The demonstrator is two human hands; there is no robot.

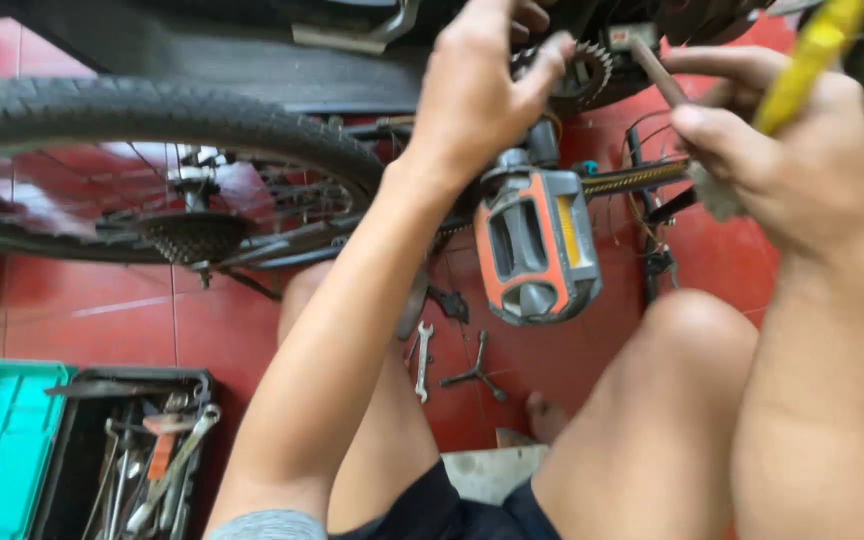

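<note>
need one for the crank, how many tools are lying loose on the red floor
2: a flat wrench between the knees, and a three-arm wrench just right of it. More tools sit in the toolbox at lower left; others may be hidden behind the legs.

The person's left hand (482, 75) is up high, with the arm stretched out long and straight. Its fingers (552, 55) bend forward and pinch together. The right hand (792, 150) is up too, a bit lower. Its fingers curl in tight, and its thumb (717, 135) presses down. Both bare knees stick up below the arms.
</note>
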